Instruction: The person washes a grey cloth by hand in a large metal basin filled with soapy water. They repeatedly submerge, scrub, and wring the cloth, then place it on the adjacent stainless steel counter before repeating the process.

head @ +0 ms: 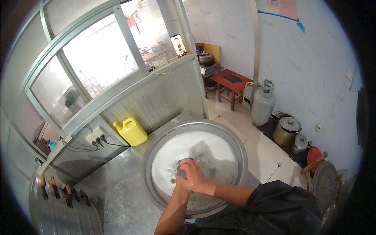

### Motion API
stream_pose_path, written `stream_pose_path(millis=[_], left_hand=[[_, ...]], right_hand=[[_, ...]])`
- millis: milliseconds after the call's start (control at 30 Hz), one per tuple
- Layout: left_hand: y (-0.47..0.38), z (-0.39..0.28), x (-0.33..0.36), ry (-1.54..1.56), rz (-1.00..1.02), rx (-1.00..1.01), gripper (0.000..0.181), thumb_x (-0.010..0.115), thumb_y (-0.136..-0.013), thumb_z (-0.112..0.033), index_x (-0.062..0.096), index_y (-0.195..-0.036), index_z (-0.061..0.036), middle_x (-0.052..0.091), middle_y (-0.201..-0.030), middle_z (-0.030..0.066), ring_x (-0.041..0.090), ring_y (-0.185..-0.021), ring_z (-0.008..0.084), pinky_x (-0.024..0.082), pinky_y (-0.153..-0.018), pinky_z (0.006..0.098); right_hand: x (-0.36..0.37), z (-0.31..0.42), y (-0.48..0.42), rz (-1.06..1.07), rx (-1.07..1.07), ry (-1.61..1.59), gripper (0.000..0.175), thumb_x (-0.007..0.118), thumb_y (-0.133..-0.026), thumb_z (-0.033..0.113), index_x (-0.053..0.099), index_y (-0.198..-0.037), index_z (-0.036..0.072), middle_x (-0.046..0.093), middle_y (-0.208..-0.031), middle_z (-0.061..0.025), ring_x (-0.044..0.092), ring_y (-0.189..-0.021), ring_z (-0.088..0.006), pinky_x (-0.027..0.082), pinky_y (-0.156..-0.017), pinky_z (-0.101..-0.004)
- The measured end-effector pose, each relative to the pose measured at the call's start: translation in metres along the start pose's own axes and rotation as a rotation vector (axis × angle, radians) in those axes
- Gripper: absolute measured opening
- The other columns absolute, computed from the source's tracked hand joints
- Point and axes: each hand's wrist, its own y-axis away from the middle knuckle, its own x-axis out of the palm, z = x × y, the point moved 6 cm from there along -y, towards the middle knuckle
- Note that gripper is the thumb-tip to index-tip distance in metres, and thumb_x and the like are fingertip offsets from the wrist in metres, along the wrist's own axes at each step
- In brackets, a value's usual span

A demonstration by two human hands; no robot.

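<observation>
A large round metal basin point(148, 188) holds cloudy water with white suds point(167, 149). Over the water, my left hand point(182, 182) and my right hand point(195, 176) come together around a dark grey item point(181, 172), perhaps a cloth, that is mostly hidden by the fingers. The right hand lies over the top of it, while the left is lower and its fingers are partly covered. Both forearms reach in from the bottom of the view, and a dark sleeve covers the right arm down to near the elbow.
A yellow plastic jug point(133, 133) stands behind the basin on the metal counter point(123, 188), near a power strip point(96, 135). Stacked metal steamers point(64, 217) are at lower left. Right, on the floor, stand a red stool point(232, 78), a gas cylinder point(263, 104) and lidded pots point(286, 129).
</observation>
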Motion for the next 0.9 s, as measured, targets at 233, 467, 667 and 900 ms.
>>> stream_pose_path(millis=[233,467,667,900], left_hand=[[0.01,0.01,0.012,2.192,-0.032,-1.143,0.03,0.042,-0.09,-0.027,0.053,-0.102,-0.0021,0.056,-0.099,0.0101,0.056,-0.088,0.0225,0.046,-0.076,0.0333],[0.025,0.021,0.02,1.933,-0.008,-1.051,0.029,0.047,-0.089,-0.026,0.055,-0.097,0.0002,0.06,-0.089,0.0084,0.058,-0.081,0.0214,0.046,-0.071,0.0341],[0.041,0.069,0.029,0.989,0.121,-0.62,0.046,0.06,-0.079,-0.023,0.045,-0.116,-0.0004,0.053,-0.105,0.0237,0.054,-0.094,0.037,0.045,-0.081,0.0402],[0.082,0.032,0.13,0.314,0.959,-0.154,0.053,0.054,-0.081,-0.029,0.042,-0.129,-0.0107,0.043,-0.127,0.0174,0.048,-0.111,0.0358,0.039,-0.094,0.0458]], right_hand=[[-0.004,-0.043,-0.005,0.059,0.406,0.048,0.032,0.06,-0.081,0.03,0.053,-0.087,0.0,0.057,-0.081,-0.0197,0.055,-0.077,-0.037,0.043,-0.071,-0.0441],[-0.016,-0.081,-0.002,0.165,0.502,0.102,0.039,0.055,-0.084,0.037,0.057,-0.078,-0.002,0.058,-0.069,-0.0227,0.057,-0.07,-0.0407,0.045,-0.066,-0.046],[0.008,-0.127,0.029,0.479,0.455,0.298,0.027,0.053,-0.084,0.027,0.059,-0.084,0.001,0.059,-0.085,-0.0211,0.057,-0.084,-0.0362,0.042,-0.075,-0.0459],[0.075,-0.148,0.127,1.333,0.085,0.554,0.022,0.051,-0.076,0.013,0.062,-0.094,0.004,0.061,-0.098,-0.0171,0.056,-0.093,-0.0337,0.043,-0.078,-0.0446]])
